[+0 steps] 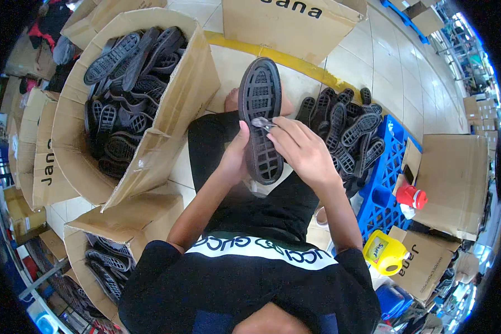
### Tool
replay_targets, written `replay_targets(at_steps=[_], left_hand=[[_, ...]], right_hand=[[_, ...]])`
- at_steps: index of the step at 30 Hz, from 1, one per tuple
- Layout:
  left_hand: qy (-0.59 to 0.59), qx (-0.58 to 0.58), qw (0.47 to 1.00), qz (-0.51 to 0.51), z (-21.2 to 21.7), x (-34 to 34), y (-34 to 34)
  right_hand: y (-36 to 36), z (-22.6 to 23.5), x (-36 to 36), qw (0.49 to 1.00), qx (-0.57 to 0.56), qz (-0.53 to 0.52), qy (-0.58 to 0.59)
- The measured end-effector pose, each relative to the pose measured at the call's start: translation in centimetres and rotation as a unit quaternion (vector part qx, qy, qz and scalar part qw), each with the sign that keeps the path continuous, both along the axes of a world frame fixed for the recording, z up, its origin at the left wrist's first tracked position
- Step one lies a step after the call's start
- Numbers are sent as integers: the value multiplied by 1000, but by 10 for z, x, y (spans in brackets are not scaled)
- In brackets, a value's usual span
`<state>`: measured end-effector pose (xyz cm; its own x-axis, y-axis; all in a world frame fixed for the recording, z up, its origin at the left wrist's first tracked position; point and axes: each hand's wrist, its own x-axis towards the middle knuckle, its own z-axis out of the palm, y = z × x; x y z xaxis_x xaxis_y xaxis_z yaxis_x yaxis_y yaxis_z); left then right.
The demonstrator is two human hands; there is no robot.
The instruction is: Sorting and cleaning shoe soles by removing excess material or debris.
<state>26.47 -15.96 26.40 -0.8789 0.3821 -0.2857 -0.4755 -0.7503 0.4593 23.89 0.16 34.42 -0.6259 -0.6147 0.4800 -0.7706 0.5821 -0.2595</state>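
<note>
A black shoe sole point(255, 158) with a grid of hollow cells stands lengthwise in front of my body, cells facing up. My left hand point(235, 156) grips its left edge, thumb along the side and the other fingers hidden behind it. Over the middle of the sole, my right hand point(305, 151) pinches a small shiny grey piece point(261, 123); its exact kind is hard to make out. The tip of this piece lies against or just above the sole's cells.
Left of me, a large cardboard box point(197, 83) holds many similar soles, with a smaller box point(161, 214) of soles below. More soles point(345, 131) lie heaped at right beside a blue plastic pallet point(387, 183). A yellow jug point(385, 253) and red-topped container point(411, 196) stand near.
</note>
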Motion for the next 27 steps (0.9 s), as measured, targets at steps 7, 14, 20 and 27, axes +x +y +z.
replay_targets(at_steps=[7,14,20,27], left_hand=[[28,-16,999,-4,0,-3,-3],[16,-22,999,35,-1,-11,-5],[20,25,999,-13,-8,-6,4],[32,-9,999,-18,-8,-11,9]], right_hand=[[11,-9,24,995,60,81,-1],[41,-7,51,973,70,135,-173],[26,-10,19,998,5,12,-59],[37,-23,40,996,53,37,-62]])
